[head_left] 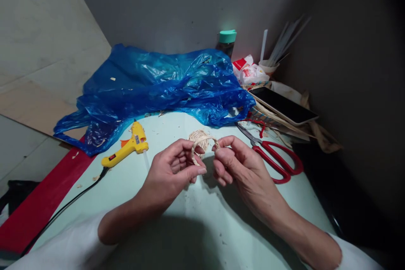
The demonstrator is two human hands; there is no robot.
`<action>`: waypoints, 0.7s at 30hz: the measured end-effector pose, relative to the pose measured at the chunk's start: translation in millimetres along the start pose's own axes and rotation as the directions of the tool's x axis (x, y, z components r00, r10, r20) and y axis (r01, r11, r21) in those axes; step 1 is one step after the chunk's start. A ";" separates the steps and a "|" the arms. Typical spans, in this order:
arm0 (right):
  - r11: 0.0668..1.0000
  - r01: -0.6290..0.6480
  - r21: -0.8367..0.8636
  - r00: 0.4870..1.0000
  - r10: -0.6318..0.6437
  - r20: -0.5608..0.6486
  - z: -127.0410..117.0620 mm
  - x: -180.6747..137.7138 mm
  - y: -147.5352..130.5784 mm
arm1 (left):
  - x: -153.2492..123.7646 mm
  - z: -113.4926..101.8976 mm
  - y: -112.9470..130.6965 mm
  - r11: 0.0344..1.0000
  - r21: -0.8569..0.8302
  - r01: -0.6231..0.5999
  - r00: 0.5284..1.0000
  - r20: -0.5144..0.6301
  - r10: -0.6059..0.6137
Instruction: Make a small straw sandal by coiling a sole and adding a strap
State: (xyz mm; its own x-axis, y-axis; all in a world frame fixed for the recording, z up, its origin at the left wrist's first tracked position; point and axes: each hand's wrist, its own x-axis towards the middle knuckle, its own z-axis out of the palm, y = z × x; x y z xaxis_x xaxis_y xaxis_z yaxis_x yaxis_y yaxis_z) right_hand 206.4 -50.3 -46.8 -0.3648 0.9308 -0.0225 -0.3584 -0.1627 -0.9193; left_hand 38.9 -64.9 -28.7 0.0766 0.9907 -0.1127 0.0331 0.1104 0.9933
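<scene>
A pale, straw-coloured braided cord [206, 138] bends in a curve between my two hands, above the pale green table. My left hand [177, 162] pinches its curled end between thumb and fingers. At the other end, the thumb and forefinger of my right hand [236, 161] grip the cord. Just behind it lies a coil of the same braid [200, 136], partly hidden by the held piece and my fingers. Whether the held cord joins that coil, I cannot tell. Left of my hands rests a yellow hot glue gun [126, 147]; red-handled scissors [278, 160] lie to the right.
A crumpled blue plastic bag [164, 84] spreads across the back. Behind it stands a jar with a green lid [228, 36]. A tablet or phone [283, 104] lies on a pile at right, near a cup of glue sticks [268, 67]. The glue gun's black cord [68, 202] runs front left.
</scene>
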 end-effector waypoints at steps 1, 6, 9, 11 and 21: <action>1.000 0.012 -0.010 1.000 -0.012 -0.002 0.4 -0.2 -0.5 | 0.9 -0.4 0.2 1.000 -0.015 0.015 1.000 0.016 -0.014; 0.971 0.089 -0.221 0.996 -0.090 0.004 1.6 -1.0 -6.4 | 3.2 -2.4 -2.1 1.000 -0.018 0.020 0.999 0.026 -0.020; 0.947 0.092 -0.308 0.996 -0.093 0.012 0.6 -0.4 -9.2 | 1.6 -3.3 -2.0 1.000 -0.023 -0.007 0.999 0.053 0.008; 0.943 0.084 -0.322 0.996 -0.087 0.005 -0.3 0.0 -9.2 | 0.3 -4.1 -0.8 0.999 -0.041 -0.028 0.995 0.093 0.032; 1.000 -0.006 -0.004 0.996 0.006 0.084 2.0 -2.0 -6.1 | 6.7 -16.9 -4.8 0.941 -0.326 -0.095 0.955 0.237 0.179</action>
State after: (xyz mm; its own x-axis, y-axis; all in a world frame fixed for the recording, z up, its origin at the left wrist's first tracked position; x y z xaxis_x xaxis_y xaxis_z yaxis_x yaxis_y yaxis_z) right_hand 207.6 -51.8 -40.3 -0.4374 0.8992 0.0049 -0.3529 -0.1666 -0.9207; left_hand 22.5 -57.4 -33.8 0.3155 0.9467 0.0644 -0.3011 0.0355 0.9529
